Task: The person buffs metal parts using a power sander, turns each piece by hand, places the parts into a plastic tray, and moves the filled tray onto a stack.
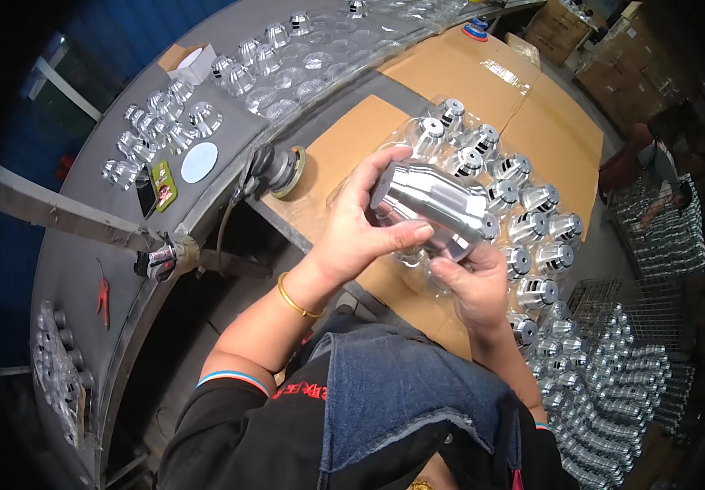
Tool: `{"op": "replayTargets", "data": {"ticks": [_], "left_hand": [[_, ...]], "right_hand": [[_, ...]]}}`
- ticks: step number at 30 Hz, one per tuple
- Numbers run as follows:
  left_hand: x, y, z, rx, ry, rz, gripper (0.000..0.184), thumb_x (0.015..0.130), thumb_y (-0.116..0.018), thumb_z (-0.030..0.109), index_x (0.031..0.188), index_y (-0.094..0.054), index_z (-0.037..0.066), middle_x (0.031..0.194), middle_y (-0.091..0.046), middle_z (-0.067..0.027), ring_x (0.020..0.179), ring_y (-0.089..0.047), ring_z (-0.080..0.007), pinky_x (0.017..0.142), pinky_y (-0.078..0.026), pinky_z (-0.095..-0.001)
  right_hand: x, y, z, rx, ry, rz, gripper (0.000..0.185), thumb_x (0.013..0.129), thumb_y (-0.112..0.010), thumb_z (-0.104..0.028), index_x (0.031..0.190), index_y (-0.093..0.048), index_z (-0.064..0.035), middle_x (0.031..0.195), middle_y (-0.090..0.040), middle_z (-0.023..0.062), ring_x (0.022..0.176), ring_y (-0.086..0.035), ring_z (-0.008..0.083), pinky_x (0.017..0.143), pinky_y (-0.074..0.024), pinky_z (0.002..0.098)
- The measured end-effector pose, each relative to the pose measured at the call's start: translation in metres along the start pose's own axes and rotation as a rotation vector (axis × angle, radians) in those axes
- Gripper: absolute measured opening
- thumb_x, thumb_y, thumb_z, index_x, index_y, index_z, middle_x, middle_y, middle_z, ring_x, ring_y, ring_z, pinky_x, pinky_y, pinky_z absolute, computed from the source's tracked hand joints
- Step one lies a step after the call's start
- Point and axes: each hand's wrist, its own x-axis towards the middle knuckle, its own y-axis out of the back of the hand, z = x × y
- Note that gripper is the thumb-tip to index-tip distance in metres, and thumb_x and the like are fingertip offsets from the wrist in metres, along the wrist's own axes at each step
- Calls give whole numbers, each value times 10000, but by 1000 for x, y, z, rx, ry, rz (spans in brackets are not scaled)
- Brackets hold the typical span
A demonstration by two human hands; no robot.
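Observation:
A polished metal cup-shaped part [434, 202] lies tilted between my two hands above the cardboard. My left hand [351, 233] wraps round its dull grey end, fingers behind and thumb along the near side. At the other, wider end my right hand [479, 290] grips the part with thumb and fingers. Just beyond the hands, several similar shiny parts [511, 169] stand in clear plastic on the cardboard [560, 118]. The far side of the held part is hidden.
A sander-like tool [283, 170] sits at the bench edge, left of my hands. On the grey curved bench [242, 135] are more metal parts, a white disc [199, 162], a phone [164, 184] and a red-handled tool [103, 298]. Stacked parts [605, 408] fill the lower right.

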Motion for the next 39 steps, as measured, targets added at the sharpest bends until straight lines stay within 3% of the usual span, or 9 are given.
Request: {"op": "replayTargets", "data": {"ticks": [6,12,17,20,22,25,33,36,39], "left_hand": [[34,53,-42,586,20,240,720,605,-811,174,1222,-459,56,1115,-561,-133,1028,-552,-217,874,-453,-318],[47,73,-110,1193,331,1,704,584,-752,267,1221,-493,115,1132,-542,-163,1039,-547,-312,894,-447,-374],[57,67,-103,1230,323,-33,715,582,-754,245,1229,-486,105,1128,-545,-160,1043,-547,-305,902,-442,-365],[57,58,-63,660,178,-71,759,578,-822,197,1232,-470,40,1136,-548,-102,1054,-532,-189,896,-428,-297],[58,40,-29,496,120,-151,799,574,-837,211,1249,-447,35,1158,-532,-98,1094,-500,-198,944,-390,-310],[54,22,-9,335,-34,-259,749,573,-825,177,1222,-470,61,1144,-536,-94,1074,-516,-195,930,-408,-319],[47,1,-7,89,-26,-257,762,638,-790,243,1255,-416,-3,1226,-488,-123,1134,-469,-204,978,-359,-328],[47,-11,-8,-93,-37,-107,564,730,-735,244,1191,-480,41,1088,-545,-74,987,-533,-161,867,-429,-297],[48,-25,-3,-343,43,30,416,798,-658,211,1137,-503,26,917,-585,-46,812,-565,-105,726,-465,-239]], "right_hand": [[10,10,15,1,-10,238,418,821,-594,-6,1217,-469,49,1138,-574,168,999,-587,216,872,-466,302],[-2,37,31,-28,-195,304,337,840,-591,-59,1152,-525,51,1061,-609,155,955,-603,196,834,-490,289],[-2,45,32,-29,-185,338,316,849,-580,-78,1138,-538,42,1040,-615,146,943,-609,203,829,-497,297],[5,45,27,18,-206,363,337,872,-563,-113,1158,-513,60,1067,-598,158,982,-594,217,861,-480,314],[17,42,16,59,-211,360,362,883,-555,-141,1169,-494,73,1082,-588,163,998,-587,230,876,-473,325],[29,40,4,614,-228,192,474,880,-569,-208,1198,-424,113,1142,-554,174,1067,-549,256,930,-436,368],[28,13,-22,510,-160,19,488,808,-666,-167,1182,-474,79,1130,-578,159,1053,-562,239,947,-418,374],[18,-3,-15,283,37,78,410,773,-701,-112,1123,-554,43,1056,-621,126,965,-601,206,876,-455,336],[17,1,4,-575,540,121,314,722,-712,12,1024,-627,16,918,-659,99,777,-626,154,686,-485,264]]}}
